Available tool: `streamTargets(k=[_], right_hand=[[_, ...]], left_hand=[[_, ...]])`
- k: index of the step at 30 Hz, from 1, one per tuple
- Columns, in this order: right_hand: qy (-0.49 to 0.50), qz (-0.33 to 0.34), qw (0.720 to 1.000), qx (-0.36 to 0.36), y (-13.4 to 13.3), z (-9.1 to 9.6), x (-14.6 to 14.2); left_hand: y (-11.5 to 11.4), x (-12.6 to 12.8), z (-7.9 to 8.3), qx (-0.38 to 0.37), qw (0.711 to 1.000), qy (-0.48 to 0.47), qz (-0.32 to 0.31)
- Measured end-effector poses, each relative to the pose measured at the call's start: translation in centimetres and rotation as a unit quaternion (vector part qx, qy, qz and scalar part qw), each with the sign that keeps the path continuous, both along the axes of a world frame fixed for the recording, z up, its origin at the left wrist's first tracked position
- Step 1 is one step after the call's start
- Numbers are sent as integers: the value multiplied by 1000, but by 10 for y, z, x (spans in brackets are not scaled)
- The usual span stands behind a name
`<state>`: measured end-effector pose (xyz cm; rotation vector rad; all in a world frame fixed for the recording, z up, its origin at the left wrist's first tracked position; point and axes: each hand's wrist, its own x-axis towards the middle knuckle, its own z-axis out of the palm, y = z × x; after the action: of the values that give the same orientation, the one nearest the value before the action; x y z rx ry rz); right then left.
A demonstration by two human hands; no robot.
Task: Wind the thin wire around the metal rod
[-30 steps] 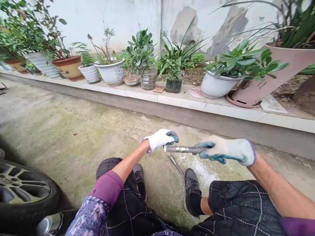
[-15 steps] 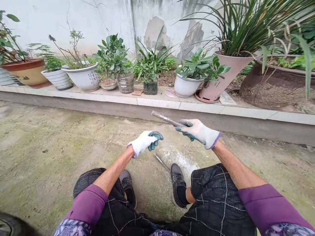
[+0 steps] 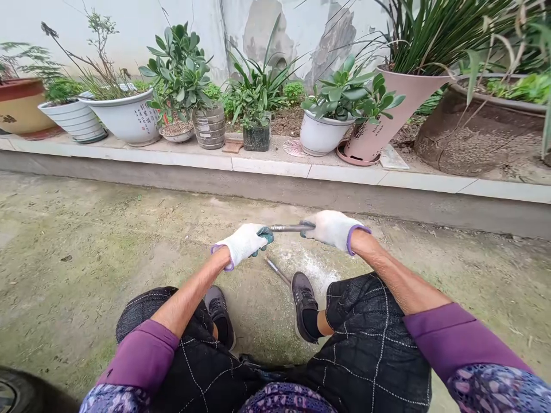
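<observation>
A grey metal rod (image 3: 286, 228) with a ringed, thread-like stretch near its left end is held level in front of me. My right hand (image 3: 331, 226), in a white glove with green-coated fingers and purple cuff, is closed around the rod's right part. Gloved the same way, my left hand (image 3: 249, 238) has its fingers closed at the rod's left end, which they cover. Below, a second metal rod (image 3: 279, 271) lies on the concrete, its lower end by my right shoe (image 3: 305, 301).
White powder (image 3: 312, 267) is scattered on the concrete floor (image 3: 107, 241). A low tiled ledge (image 3: 267, 170) runs across, bearing several potted plants, among them a white pot (image 3: 322, 135) and a tilted pink pot (image 3: 370, 135). A tyre (image 3: 26, 390) shows at lower left.
My left hand has closed on the rod's left end. My right hand has moved slightly left, and the rod has swung from slanting to level. The view has tilted down a little.
</observation>
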<state>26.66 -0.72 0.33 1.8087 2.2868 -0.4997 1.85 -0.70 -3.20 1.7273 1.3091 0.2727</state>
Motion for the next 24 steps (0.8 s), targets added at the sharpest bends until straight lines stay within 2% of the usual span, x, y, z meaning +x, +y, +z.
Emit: streamTargets(k=[2,4,6,7,9,11,12,14,16,18,20,22,24], right_hand=[[7,-37,997,74,4,4,7],[58,-75,985,142,5,7,15],[153,-122,963,186,3,9,20],[219,-145,947,184,2,10,21],[358,-171,910,117,-3,14,22],[449,-140,882,-18,-9,18,21],[457,-106,878,-91,-13,18,20],[406,-27,887,-218,-18,17,17],[310,37,909,-277,-21,10,12],[193,70,950,-234,-19,2,6],[87,66,984,-141,-13,-4,2],[29,36,997,-61,-6,-5,2],[29,1,1000,-2,0,-1,5]], left_hand=[[2,3,6,-4,999,-39,14],[4,5,14,-5,996,-83,17],[5,6,22,-15,992,-122,16],[5,7,24,-23,990,-139,10],[5,9,25,-43,986,-162,-20],[5,9,22,-42,985,-162,-32],[6,8,20,-34,987,-151,-31],[8,5,15,-8,992,-122,-23],[8,2,12,10,996,-90,-22],[4,0,11,8,998,-57,-24],[-1,3,12,-14,999,-27,-26],[-6,7,14,-55,998,-21,-37],[-7,12,15,-101,992,-63,-43]])
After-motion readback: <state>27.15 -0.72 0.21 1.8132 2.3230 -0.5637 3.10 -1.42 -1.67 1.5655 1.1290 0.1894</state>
